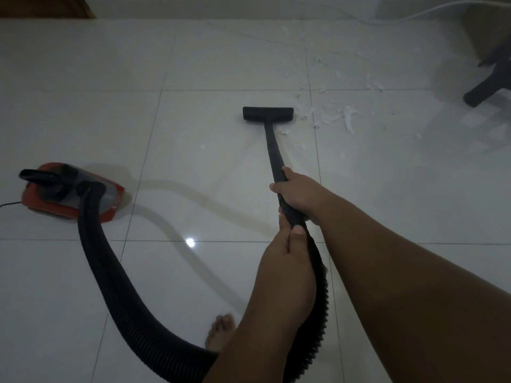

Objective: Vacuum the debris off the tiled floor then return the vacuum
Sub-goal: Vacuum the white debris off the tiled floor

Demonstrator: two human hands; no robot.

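A black vacuum wand [272, 150] runs from my hands to a flat black floor nozzle [267, 113] resting on the white tiled floor [83, 78]. My right hand [301, 196] grips the wand higher up; my left hand [287, 241] grips it just below, where the ribbed black hose [110, 272] begins. The hose loops left to the red vacuum body [74, 193] on the floor. White shredded debris [340, 117] lies scattered just right of the nozzle and further back right.
A black chair leg [484, 89] stands at the far right near the debris. A white cable [414, 15] trails along the back wall. A thin black power cord [8, 203] leaves the vacuum body to the left. My bare foot [221, 331] is below the hose loop.
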